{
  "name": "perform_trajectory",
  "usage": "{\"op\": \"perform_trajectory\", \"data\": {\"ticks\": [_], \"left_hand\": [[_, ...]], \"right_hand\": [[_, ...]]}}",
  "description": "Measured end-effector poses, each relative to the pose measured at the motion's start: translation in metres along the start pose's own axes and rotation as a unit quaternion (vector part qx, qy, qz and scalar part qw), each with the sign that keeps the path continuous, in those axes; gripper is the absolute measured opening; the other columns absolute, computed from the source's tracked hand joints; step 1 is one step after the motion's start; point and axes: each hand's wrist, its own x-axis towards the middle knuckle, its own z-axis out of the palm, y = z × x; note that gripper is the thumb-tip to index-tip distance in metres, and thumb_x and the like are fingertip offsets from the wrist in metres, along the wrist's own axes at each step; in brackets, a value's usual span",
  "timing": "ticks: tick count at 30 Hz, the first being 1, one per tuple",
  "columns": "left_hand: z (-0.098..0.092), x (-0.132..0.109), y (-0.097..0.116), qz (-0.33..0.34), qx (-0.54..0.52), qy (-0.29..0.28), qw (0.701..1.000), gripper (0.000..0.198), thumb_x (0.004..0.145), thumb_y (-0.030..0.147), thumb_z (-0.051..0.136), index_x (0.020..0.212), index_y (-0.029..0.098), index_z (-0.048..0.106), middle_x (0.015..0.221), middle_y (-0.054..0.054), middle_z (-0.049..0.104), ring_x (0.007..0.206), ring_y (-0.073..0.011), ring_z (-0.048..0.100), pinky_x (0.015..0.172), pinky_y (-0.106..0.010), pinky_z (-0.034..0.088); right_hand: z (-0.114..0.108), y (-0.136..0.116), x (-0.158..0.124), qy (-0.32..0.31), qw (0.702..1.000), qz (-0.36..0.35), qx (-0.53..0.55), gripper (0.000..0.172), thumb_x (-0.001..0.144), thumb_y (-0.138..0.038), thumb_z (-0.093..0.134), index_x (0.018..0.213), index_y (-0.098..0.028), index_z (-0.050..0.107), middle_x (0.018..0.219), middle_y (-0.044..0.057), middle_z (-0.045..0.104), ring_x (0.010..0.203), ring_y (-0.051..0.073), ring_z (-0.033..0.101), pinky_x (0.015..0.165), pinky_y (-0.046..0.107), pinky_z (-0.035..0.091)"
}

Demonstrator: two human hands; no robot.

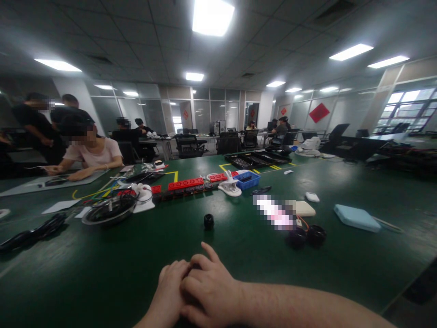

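My left hand (170, 289) and my right hand (210, 284) meet above the near edge of the green table (88, 278). The right hand overlaps the left one, its fingers curled in, apart from one finger that points forward. The left fingers are bent and pressed together, partly covered by the right hand. Anything between the two hands is hidden. Just beyond them, a small black ribbed cylindrical part (209, 221) stands upright on the table, touched by neither hand.
Two black round parts (316, 235) with wires lie at right, near a blurred bright screen (275, 212), a cream block (303, 208) and a light blue case (357, 217). Farther off are a blue bin (246, 180), red strips (186, 183) and a metal bowl (89, 219). A person (92, 152) sits at left.
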Motion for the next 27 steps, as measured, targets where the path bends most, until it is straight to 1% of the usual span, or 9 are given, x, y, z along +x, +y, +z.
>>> {"op": "perform_trajectory", "data": {"ticks": [4, 7, 10, 16, 19, 23, 27], "left_hand": [[0.003, 0.002, -0.005, 0.003, -0.012, 0.004, 1.0, 0.023, 0.078, 0.021, 0.043, 0.094, 0.02, 0.059, 0.099, -0.004, 0.061, 0.096, -0.0196, 0.052, 0.089, -0.032, 0.032], [0.0, 0.001, -0.002, -0.007, -0.008, 0.016, 1.0, 0.025, 0.076, 0.017, 0.041, 0.093, 0.019, 0.06, 0.093, -0.004, 0.062, 0.09, -0.0192, 0.053, 0.084, -0.032, 0.034], [-0.003, -0.001, 0.003, -0.013, -0.004, 0.017, 1.0, 0.023, 0.076, 0.018, 0.042, 0.09, 0.021, 0.06, 0.09, -0.003, 0.062, 0.087, -0.0188, 0.053, 0.082, -0.031, 0.034], [-0.001, 0.0, 0.003, -0.02, 0.016, 0.038, 0.999, 0.018, 0.073, 0.017, 0.045, 0.083, 0.021, 0.06, 0.084, -0.001, 0.061, 0.083, -0.0179, 0.052, 0.077, -0.029, 0.034], [-0.002, 0.001, 0.003, -0.022, 0.019, 0.042, 0.999, 0.013, 0.073, 0.019, 0.045, 0.076, 0.02, 0.058, 0.079, -0.001, 0.059, 0.079, -0.0175, 0.052, 0.074, -0.028, 0.034], [-0.006, 0.002, 0.003, -0.034, 0.028, 0.037, 0.998, 0.006, 0.07, 0.021, 0.05, 0.071, 0.02, 0.056, 0.075, 0.001, 0.058, 0.076, -0.0168, 0.052, 0.07, -0.026, 0.034], [-0.006, 0.003, 0.0, -0.029, 0.028, 0.047, 0.998, 0.007, 0.07, 0.027, 0.052, 0.069, 0.02, 0.055, 0.073, 0.001, 0.057, 0.075, -0.0176, 0.052, 0.069, -0.027, 0.034]], "right_hand": [[-0.003, 0.0, -0.002, -0.006, 1.0, 0.004, 0.01, 0.023, 0.073, -0.04, 0.055, 0.086, -0.021, 0.054, 0.087, 0.0, 0.063, 0.103, 0.021, 0.042, 0.103, 0.045, -0.007], [-0.004, 0.0, -0.004, -0.007, 1.0, 0.007, 0.016, 0.021, 0.074, -0.038, 0.055, 0.085, -0.021, 0.054, 0.085, 0.0, 0.063, 0.104, 0.021, 0.042, 0.102, 0.046, -0.008], [-0.004, 0.001, -0.005, -0.005, 1.0, 0.007, 0.023, 0.018, 0.074, -0.036, 0.053, 0.084, -0.021, 0.054, 0.083, 0.0, 0.063, 0.105, 0.021, 0.042, 0.102, 0.047, -0.008], [0.001, 0.004, -0.009, 0.032, 0.998, 0.012, 0.043, 0.016, 0.074, -0.033, 0.051, 0.083, -0.021, 0.055, 0.083, 0.001, 0.064, 0.106, 0.021, 0.042, 0.101, 0.048, -0.007], [0.001, 0.005, -0.01, 0.048, 0.997, 0.026, 0.05, 0.014, 0.073, -0.031, 0.05, 0.081, -0.02, 0.055, 0.086, 0.002, 0.064, 0.105, 0.021, 0.043, 0.101, 0.049, -0.007], [0.0, 0.005, -0.011, 0.047, 0.997, 0.038, 0.05, 0.013, 0.074, -0.029, 0.048, 0.08, -0.02, 0.054, 0.089, 0.002, 0.063, 0.104, 0.021, 0.044, 0.101, 0.05, -0.006], [-0.001, 0.008, -0.011, 0.059, 0.995, 0.066, 0.042, 0.01, 0.073, -0.027, 0.049, 0.077, -0.02, 0.053, 0.079, 0.001, 0.063, 0.101, 0.021, 0.045, 0.101, 0.05, -0.006]]}}
